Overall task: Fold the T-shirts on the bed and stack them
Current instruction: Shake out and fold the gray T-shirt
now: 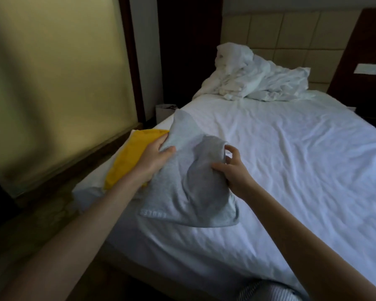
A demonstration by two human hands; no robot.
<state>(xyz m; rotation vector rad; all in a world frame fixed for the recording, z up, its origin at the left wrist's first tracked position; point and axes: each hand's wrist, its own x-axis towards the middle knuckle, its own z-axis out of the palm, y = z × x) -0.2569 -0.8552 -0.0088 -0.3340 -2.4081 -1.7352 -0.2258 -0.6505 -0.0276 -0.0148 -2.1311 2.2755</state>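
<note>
Gripping a grey T-shirt (pixel 182 185) from both sides, held bunched over the near left corner of the bed (pixel 291 159). Left hand (pixel 154 159) clamps the shirt's left edge, thumb on top, fingers curled under the cloth. Right hand (pixel 232 168) pinches a rumpled fold on the shirt's right side between thumb and bent fingers. The shirt's lower hem, with small lettering, rests on the white sheet. Yellow T-shirt (pixel 128 157) lies at the bed's left edge, partly under the left hand and the grey shirt. Crumpled white duvet (pixel 254 81) is heaped well apart, against the padded headboard (pixel 291 33).
</note>
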